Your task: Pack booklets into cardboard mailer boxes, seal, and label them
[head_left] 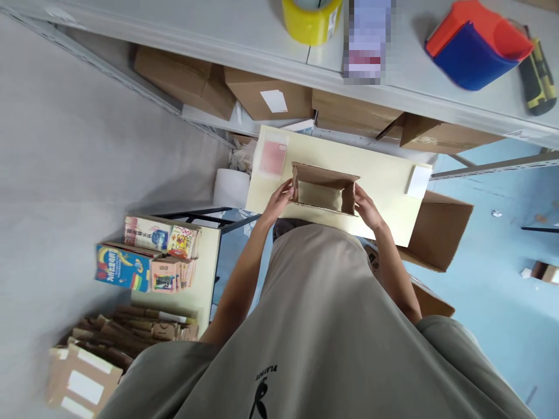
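Box: small open cardboard box (324, 189), flaps up, standing on the pale yellow table (384, 174) near its front edge, seen from above.
Left hand: left hand (279, 201) pressed flat against the box's left wall, fingers wrapped on the edge.
Right hand: right hand (369, 210) pressed against the box's right wall; box clamped between both palms.
On the table: pink sheet (273, 157) at the far left corner, white pad (418, 181) at the right end, both apart from the box.
Shelf above: yellow tape roll (311, 18), red-and-blue tape dispenser (474, 46), yellow-black utility knife (538, 78).
Below shelf: brown cartons (266, 93) in a row.
Side table: stacks of colourful books (146, 256) at left.
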Tool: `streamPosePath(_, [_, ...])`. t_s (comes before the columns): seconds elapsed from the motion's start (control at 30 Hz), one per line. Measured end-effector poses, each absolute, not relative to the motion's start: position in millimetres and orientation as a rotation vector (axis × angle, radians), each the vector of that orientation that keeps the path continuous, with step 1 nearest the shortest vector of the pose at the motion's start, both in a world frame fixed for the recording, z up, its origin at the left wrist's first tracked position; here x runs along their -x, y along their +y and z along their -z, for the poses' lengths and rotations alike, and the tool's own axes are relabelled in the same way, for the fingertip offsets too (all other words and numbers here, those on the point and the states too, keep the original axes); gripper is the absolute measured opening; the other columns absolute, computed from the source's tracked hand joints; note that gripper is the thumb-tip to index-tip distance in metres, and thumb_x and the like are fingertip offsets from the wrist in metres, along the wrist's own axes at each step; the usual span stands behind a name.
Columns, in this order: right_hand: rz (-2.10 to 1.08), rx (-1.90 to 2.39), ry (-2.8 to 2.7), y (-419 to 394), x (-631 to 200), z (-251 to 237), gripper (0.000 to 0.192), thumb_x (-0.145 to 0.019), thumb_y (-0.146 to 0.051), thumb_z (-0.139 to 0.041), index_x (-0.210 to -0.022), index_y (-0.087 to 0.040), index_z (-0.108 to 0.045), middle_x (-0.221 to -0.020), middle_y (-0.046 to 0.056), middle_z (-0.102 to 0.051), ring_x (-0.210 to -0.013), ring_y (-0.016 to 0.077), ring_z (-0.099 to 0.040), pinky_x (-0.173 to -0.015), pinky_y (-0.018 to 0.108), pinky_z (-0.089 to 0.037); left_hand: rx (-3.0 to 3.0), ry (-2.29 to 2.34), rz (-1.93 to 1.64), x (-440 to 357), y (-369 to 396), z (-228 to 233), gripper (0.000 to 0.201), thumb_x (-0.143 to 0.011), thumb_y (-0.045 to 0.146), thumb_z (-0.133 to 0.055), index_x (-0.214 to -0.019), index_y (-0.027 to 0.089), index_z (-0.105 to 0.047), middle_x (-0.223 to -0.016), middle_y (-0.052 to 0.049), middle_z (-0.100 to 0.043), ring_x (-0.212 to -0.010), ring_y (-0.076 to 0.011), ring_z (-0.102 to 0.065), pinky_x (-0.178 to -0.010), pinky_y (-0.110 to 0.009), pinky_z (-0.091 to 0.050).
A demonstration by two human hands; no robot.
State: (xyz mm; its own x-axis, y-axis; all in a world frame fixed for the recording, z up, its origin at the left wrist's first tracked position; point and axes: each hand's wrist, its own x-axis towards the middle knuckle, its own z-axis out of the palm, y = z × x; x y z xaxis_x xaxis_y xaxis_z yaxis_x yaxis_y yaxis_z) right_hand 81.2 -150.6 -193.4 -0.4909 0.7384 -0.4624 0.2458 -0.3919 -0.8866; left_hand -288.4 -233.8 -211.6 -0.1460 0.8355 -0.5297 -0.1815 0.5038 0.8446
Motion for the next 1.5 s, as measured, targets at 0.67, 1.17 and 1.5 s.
streamPosePath(0.67, [-1.62, 1.44, -1.463, -144, -68, 201, 0.119, -0.097, -0.1, -0.073, -0.192, -0.036, -0.041, -0.188, 0.011, -0.057, -0.16, 0.0388, -0.071, -0.136, 0.057, -0.061, -0.915, 1.542, -0.849, 281, -225, 199, 0.07, -0.09, 0.074, -0.093, -0.132, 0.018, -0.085, -0.135, -0.017, -0.087, -0.116, -0.0358, -0.084, -0.101, -0.047, -0.071])
streamPosePath(1.17, [-1.294, 1.363, -1.737, -161, -87, 172, 0.065, -0.1, -0.094, -0.074, -0.114, -0.033, -0.089, -0.151, 0.015, -0.069, -0.15, 0.0412, -0.072, -0.119, 0.066, -0.073, -1.382, 1.545, -0.77, 292, -230, 191, 0.028, -0.106, 0.019, -0.063, -0.117, 0.024, -0.088, -0.161, -0.017, -0.07, -0.168, -0.0339, -0.06, -0.143, -0.058, -0.049])
streamPosePath(1.5, [-1.493, 1.274, -1.832, -162, -105, 163, 0.081, -0.086, -0.092, -0.093, -0.143, -0.035, -0.09, -0.183, 0.013, -0.06, -0.168, 0.0495, -0.061, -0.132, 0.072, -0.062, -1.231, 1.294, -0.693, 302, -232, 174, 0.062, -0.084, 0.06, -0.1, -0.133, 0.025, -0.086, -0.159, -0.017, -0.075, -0.146, -0.038, -0.077, -0.119, -0.051, -0.069])
